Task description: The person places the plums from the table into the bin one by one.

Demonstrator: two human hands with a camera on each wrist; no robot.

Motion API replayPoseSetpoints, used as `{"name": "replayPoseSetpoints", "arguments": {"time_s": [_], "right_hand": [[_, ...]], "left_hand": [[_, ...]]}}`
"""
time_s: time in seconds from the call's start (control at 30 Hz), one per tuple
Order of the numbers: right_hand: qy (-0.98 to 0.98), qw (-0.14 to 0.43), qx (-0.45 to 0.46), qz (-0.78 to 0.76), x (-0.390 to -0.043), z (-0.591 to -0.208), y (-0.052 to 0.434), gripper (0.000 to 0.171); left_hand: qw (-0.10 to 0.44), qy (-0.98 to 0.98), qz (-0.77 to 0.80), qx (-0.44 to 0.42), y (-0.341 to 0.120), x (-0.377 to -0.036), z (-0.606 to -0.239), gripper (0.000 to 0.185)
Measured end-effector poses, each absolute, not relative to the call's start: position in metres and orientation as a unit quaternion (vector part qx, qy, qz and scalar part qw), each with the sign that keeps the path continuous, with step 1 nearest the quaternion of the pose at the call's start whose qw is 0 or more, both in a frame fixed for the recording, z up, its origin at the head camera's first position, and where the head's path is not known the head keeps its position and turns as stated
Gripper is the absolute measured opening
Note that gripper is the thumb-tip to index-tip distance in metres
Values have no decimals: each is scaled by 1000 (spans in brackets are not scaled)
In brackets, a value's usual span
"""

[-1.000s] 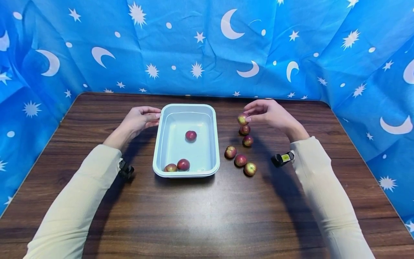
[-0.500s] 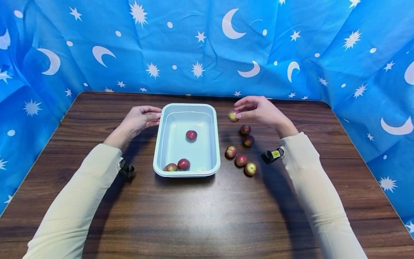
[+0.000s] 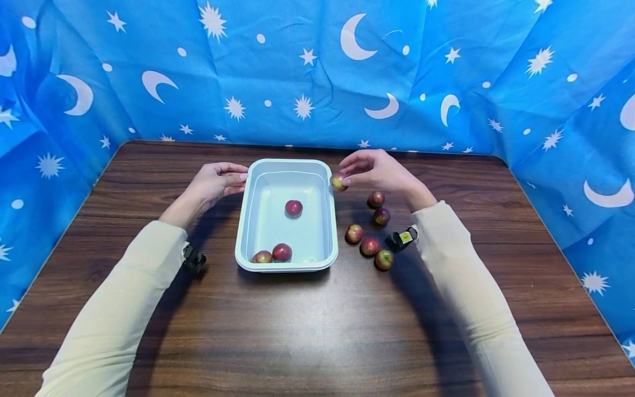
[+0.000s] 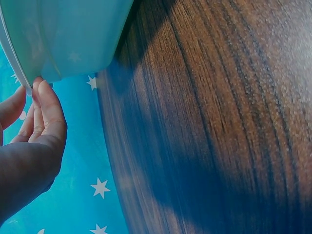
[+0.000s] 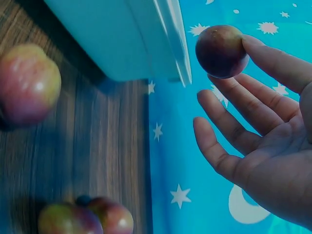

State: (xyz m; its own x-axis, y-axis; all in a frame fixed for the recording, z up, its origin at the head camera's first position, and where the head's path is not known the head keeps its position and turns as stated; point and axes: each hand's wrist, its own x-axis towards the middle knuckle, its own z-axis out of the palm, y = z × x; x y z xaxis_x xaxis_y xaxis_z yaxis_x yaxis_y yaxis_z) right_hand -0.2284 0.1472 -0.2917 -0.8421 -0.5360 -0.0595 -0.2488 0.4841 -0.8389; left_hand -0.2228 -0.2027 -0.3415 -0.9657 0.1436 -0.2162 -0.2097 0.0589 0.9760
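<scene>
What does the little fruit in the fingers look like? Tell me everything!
The fruit is small and round, dark red with a yellow-green patch, and its skin looks smooth. The right hand pinches it between thumb and fingertip, lifted off the table, right at the far right rim of the pale tray. Only the fingers touch it.

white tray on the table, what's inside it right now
Three small red fruits lie inside the white tray: one mid-tray, two by its near wall. Nothing covers the floor; the fruit in the right hand is outside, at the rim.
</scene>
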Motion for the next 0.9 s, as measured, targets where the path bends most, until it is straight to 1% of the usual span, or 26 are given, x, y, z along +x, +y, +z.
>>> {"name": "replayPoseSetpoints", "arguments": {"time_s": [0.2,0.37,0.47,0.9], "right_hand": [[849,171,-222,-448,-226,-291,132,35],[838,185,-231,-459,-223,-292,121,36],[833,190,-242,-460,-222,-294,116,35],[816,197,-275,-469,-217,-295,110,31]], "left_hand": [[133,715,686,-22,-203,-222,-341,30],[134,720,680,-24,-203,-222,-341,28],[133,720,680,-27,-203,-223,-341,27],[139,721,678,-24,-203,-220,-337,33]]}}
